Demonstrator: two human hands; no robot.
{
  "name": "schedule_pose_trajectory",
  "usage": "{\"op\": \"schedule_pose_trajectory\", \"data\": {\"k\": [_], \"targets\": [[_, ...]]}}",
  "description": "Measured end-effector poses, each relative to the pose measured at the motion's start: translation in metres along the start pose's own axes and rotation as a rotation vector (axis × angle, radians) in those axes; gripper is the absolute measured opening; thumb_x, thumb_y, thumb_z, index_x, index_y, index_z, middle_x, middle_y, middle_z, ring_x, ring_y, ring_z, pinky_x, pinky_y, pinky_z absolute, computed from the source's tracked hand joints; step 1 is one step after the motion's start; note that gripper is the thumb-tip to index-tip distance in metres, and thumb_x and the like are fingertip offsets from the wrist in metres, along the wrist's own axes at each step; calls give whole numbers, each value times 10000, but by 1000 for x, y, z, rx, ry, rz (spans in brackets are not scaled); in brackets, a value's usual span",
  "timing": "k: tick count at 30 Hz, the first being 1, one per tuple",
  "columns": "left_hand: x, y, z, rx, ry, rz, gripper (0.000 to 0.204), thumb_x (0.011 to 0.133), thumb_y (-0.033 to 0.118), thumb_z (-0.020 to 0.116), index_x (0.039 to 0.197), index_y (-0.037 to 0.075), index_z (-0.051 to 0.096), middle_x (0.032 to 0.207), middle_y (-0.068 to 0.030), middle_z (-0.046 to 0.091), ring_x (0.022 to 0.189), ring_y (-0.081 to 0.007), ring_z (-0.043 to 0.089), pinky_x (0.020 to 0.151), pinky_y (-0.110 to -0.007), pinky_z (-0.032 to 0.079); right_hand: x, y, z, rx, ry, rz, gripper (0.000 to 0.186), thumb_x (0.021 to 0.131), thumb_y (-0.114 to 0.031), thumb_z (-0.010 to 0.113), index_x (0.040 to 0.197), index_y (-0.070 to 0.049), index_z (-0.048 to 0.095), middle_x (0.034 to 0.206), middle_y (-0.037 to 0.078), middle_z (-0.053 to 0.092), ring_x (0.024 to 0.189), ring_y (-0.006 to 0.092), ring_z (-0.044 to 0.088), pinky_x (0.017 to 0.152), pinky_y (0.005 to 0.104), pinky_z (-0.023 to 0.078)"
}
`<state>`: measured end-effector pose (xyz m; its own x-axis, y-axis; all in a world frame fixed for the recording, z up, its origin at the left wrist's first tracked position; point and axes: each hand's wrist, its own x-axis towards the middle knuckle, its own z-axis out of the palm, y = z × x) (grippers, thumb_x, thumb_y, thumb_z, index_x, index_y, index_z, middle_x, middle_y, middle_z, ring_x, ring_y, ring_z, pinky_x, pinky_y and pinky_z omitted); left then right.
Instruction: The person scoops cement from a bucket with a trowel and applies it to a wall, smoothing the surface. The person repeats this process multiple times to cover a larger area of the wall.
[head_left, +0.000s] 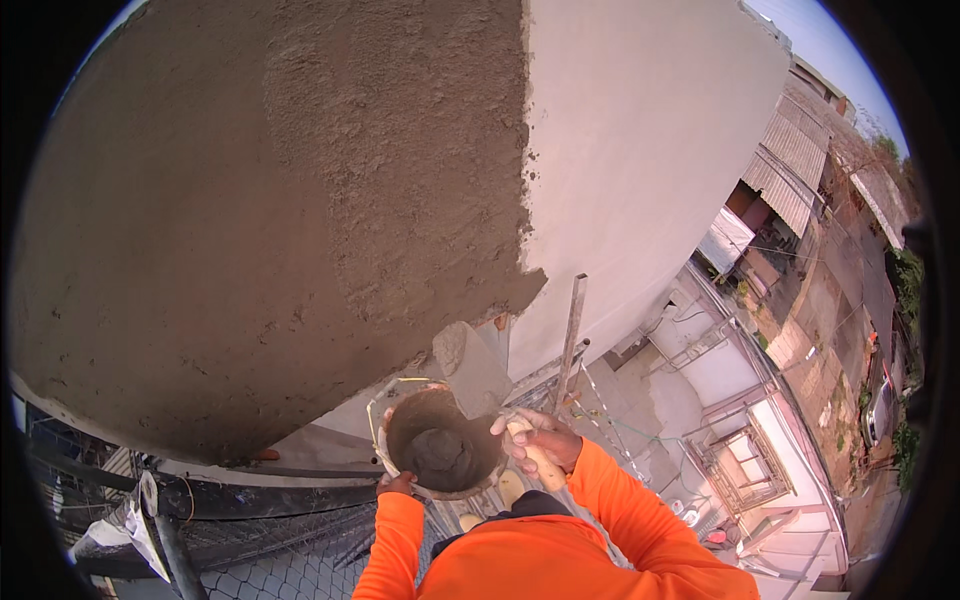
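Observation:
My right hand is closed round the pale handle of a trowel. The trowel's flat grey blade reaches up and left over the bucket's far rim, with a lump of mortar near its far corner. Below the wall stands a round bucket with wet grey mortar at its bottom. My left hand grips the near left side of the bucket's rim, its fingers partly hidden. Ahead, wet brown-grey plaster covers the left part of the wall, smoother at the left and rougher toward its right edge.
Bare pale wall continues to the right of the plaster. An upright metal bar rises right of the bucket. Dark pipes and wire mesh lie at lower left. Far below on the right are a courtyard and corrugated roofs.

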<state>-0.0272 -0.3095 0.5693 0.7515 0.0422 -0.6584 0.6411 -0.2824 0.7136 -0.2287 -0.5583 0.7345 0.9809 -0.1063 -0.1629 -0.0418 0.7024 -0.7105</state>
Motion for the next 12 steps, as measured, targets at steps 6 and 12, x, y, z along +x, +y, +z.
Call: {"op": "schedule_pose_trajectory", "data": {"k": [6,12], "targets": [[39,-30,-23,67,109,-50,180,645,-13,666,801,2,578,625,-122,588,463,-246,548,449,-413,445,15,-173,23,-741,619,-1149,487,948,-191,658,1339,27,465,812,26,564,644,85,540,583,243,481],[62,-35,-46,136,122,-38,176,651,-18,660,801,-1,568,587,-133,580,442,-231,541,435,-420,447,110,-341,19,-1098,1455,-2047,475,911,-133,655,1323,-41,437,880,79,623,708,276,650,732,385,557]]}}
